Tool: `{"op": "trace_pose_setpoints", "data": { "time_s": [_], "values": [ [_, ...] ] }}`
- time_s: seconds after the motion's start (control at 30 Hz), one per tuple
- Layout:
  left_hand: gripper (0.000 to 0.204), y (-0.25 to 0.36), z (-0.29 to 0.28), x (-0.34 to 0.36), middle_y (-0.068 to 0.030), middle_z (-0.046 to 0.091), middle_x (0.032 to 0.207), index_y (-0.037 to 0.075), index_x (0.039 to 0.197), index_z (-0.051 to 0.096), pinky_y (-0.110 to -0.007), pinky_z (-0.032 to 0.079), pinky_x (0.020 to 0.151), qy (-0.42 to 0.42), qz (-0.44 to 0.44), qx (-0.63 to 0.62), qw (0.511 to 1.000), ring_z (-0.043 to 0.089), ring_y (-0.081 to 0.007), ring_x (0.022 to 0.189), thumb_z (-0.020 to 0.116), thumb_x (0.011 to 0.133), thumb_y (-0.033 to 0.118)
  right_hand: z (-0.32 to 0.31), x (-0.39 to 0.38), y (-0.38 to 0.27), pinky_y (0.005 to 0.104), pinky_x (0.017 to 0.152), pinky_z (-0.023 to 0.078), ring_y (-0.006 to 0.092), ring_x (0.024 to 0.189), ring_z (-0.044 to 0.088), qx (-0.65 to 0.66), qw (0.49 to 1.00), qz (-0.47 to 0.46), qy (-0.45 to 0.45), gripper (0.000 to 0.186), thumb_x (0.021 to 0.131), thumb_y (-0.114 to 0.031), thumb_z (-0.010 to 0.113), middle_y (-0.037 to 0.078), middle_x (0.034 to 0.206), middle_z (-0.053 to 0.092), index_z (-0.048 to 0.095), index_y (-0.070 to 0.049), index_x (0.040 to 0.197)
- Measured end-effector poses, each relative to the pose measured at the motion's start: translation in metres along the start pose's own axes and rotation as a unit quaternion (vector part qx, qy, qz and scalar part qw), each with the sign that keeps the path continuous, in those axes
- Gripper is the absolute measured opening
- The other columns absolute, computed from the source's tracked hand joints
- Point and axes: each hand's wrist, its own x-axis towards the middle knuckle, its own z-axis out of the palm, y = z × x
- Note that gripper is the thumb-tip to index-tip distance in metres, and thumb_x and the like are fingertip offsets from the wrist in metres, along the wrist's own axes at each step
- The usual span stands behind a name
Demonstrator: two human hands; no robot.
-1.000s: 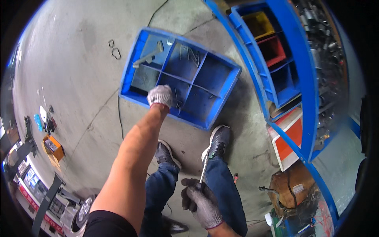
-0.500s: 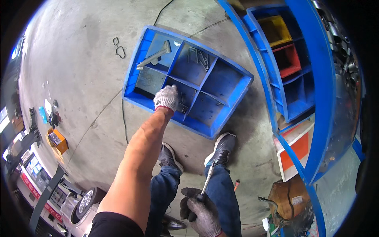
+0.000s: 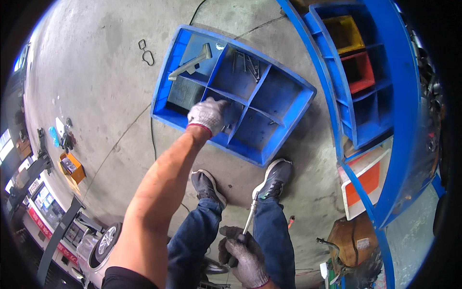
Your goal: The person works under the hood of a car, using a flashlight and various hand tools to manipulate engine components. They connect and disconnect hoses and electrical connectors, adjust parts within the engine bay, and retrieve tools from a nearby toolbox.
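Observation:
My left hand, in a pale knit glove, reaches into the front middle compartment of a divided blue box. Its fingers look bent together; their tips and anything between them are hidden. Beside it, small bolts lie on the compartment floor. Low in the view, my right hand, in a grey glove, is wrapped round the dark handle of a long-shafted hand driver. Its metal shaft points up past my right shin, with a thicker socket-like end.
A grey metal bracket rests in the box's left section, and several long bolts lie in the back middle one. A blue rack frame with another blue tray stands at right. A looped gasket lies on the floor.
My left hand has shifted slightly right within the compartment, and its fingers reach further right. My right hand keeps its grip on the driver. The whole view has shifted a little.

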Motion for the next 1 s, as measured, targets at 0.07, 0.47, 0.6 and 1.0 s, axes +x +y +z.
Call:
{"op": "trace_pose_setpoints", "data": {
  "time_s": [0.07, 0.47, 0.6, 1.0],
  "values": [
    [0.030, -0.015, 0.002, -0.001, -0.0204, 0.067, 0.109, 0.017, 0.115, 0.071, -0.049, 0.055, 0.085, 0.067, -0.013, 0.033, 0.997, 0.068, -0.0405, 0.100, 0.058, 0.089, 0.023, 0.000, 0.000, 0.000, 0.0276, 0.064, 0.047, 0.0146, 0.072, 0.061, -0.018, 1.000, -0.011, -0.010, 0.032, 0.098, -0.010, 0.061, 0.008, 0.092, 0.066, 0.060, -0.001, 0.129],
    [0.023, 0.009, 0.073, 0.016, -0.0176, 0.073, 0.106, 0.008, 0.099, 0.077, -0.045, 0.058, 0.086, -0.038, -0.012, 0.077, 0.996, 0.071, -0.0337, 0.102, 0.059, 0.090, 0.019, -0.007, 0.004, -0.004, 0.0255, 0.063, 0.047, 0.0135, 0.071, 0.061, 0.003, 0.999, 0.018, -0.027, 0.029, 0.098, -0.009, 0.061, 0.006, 0.090, 0.065, 0.060, 0.000, 0.126],
    [0.027, 0.015, 0.077, 0.018, -0.0158, 0.074, 0.107, 0.009, 0.100, 0.078, -0.042, 0.059, 0.085, -0.040, -0.015, 0.091, 0.995, 0.072, -0.0322, 0.101, 0.052, 0.093, 0.012, -0.003, -0.004, -0.013, 0.0248, 0.065, 0.049, 0.0114, 0.075, 0.061, -0.059, 0.998, 0.023, -0.003, 0.032, 0.098, -0.011, 0.063, 0.004, 0.091, 0.066, 0.060, -0.002, 0.128],
    [0.027, -0.019, -0.068, -0.161, -0.0085, 0.067, 0.079, 0.002, 0.096, 0.064, -0.033, 0.052, 0.064, -0.021, -0.078, -0.515, 0.853, 0.065, -0.0189, 0.068, 0.066, 0.084, 0.026, 0.000, 0.009, 0.012, 0.0247, 0.062, 0.046, 0.0092, 0.065, 0.056, -0.242, 0.930, -0.272, 0.048, 0.026, 0.096, -0.016, 0.064, 0.002, 0.081, 0.063, 0.064, -0.001, 0.118]
  ]
}}
